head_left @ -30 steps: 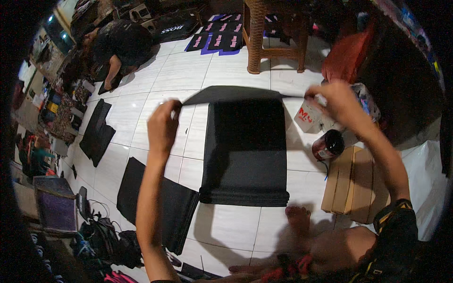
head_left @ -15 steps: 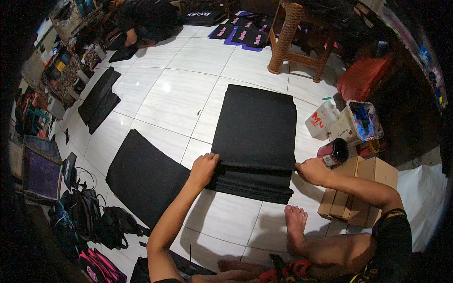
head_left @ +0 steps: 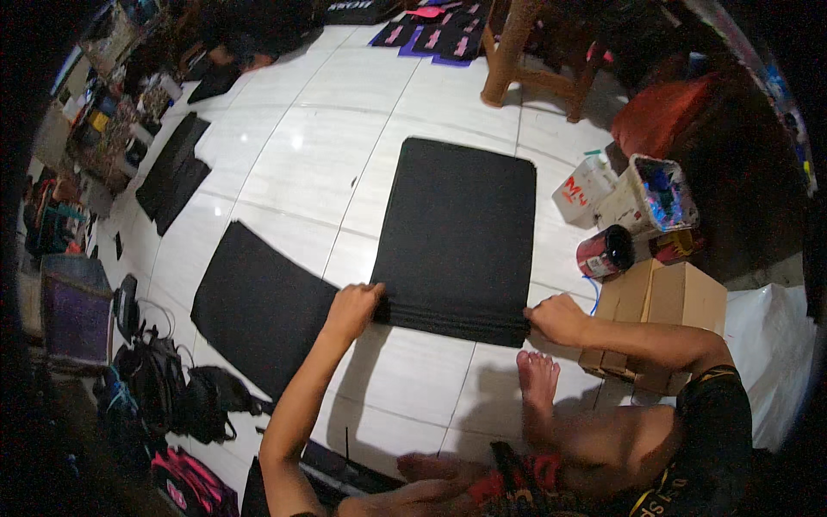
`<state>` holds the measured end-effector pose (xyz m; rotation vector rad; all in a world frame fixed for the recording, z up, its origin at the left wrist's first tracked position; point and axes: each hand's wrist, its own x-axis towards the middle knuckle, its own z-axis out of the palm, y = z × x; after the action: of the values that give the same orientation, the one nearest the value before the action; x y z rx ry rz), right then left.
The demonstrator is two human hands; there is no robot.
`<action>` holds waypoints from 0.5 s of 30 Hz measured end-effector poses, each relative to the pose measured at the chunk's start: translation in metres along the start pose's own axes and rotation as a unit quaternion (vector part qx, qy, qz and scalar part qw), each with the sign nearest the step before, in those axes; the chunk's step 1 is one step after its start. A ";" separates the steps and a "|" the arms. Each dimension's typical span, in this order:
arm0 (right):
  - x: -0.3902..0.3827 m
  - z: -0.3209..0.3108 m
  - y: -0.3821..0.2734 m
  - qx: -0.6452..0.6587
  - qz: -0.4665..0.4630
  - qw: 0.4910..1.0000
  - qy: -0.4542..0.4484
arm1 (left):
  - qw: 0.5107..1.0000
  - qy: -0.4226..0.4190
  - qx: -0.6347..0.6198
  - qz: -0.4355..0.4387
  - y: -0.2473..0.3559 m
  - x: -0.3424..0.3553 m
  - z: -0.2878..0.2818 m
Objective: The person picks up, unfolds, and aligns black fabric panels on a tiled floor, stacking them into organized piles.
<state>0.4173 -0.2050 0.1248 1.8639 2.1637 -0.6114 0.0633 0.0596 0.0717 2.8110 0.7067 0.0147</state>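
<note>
A stack of black fabric rectangles (head_left: pixel 454 233) lies flat on the white tiles in the middle. My left hand (head_left: pixel 353 308) grips the stack's near left corner with curled fingers, and my right hand (head_left: pixel 556 319) pinches the near right corner, where layered edges show. A second pile of black fabric (head_left: pixel 258 302) lies slanted to the left. My bare foot (head_left: pixel 538 376) rests on the floor below my right hand.
Tubs (head_left: pixel 644 198), a white jug (head_left: pixel 581 194) and a dark can (head_left: pixel 605 254) stand right, above cardboard boxes (head_left: pixel 685 297). A wicker stool (head_left: pixel 504 73), a crouching co-worker (head_left: pixel 258 30) and printed pieces (head_left: pixel 435 34) are behind. Bags (head_left: pixel 211 396) and dark cloth (head_left: pixel 172 172) lie left.
A second ago my hands held a sheet raised at the stack's far end. They have come down to its near corners, and the sheet now lies flat on the stack.
</note>
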 end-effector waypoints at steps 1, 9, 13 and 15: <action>0.003 0.003 0.000 0.014 0.001 1.000 0.017 | 1.000 -0.007 0.011 -0.002 -0.001 -0.003 0.002; 0.020 0.004 -0.003 0.074 -0.072 0.991 0.082 | 0.998 -0.041 -0.036 0.022 0.003 -0.008 -0.009; 0.032 0.006 -0.027 0.121 -0.121 0.980 0.106 | 0.995 -0.084 -0.054 0.021 0.001 -0.015 0.004; 0.037 -0.001 -0.041 0.137 -0.025 0.990 -0.036 | 0.999 0.015 -0.031 0.040 -0.002 -0.027 0.024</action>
<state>0.3708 -0.1761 0.1172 1.8875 2.1760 -1.0172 0.0400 0.0436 0.0495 2.7837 0.5897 0.0904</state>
